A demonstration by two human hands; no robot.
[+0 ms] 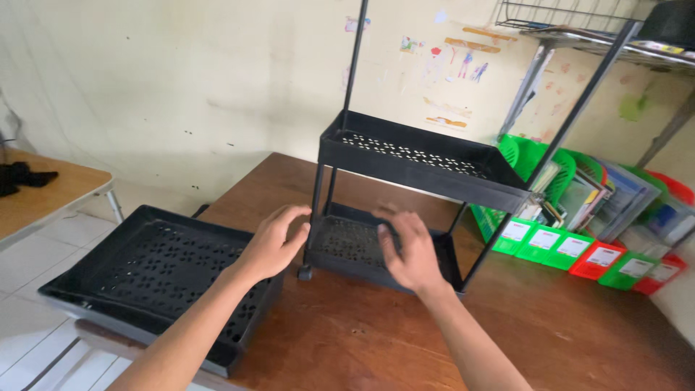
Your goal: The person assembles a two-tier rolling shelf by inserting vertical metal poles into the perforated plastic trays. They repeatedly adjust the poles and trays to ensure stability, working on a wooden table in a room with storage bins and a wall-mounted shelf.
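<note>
A black plastic rack stands on the brown wooden table, with a lower perforated tray, an upper perforated tray and thin black poles rising from it. My left hand is open, fingers spread, touching the left front corner of the lower tray by a pole and a small wheel. My right hand hovers open over the front of the lower tray, slightly blurred. A loose black perforated tray lies at the table's left edge.
Green and red file holders with papers line the wall at the right. A wire shelf hangs top right. A second wooden table stands at the left, over a white tiled floor.
</note>
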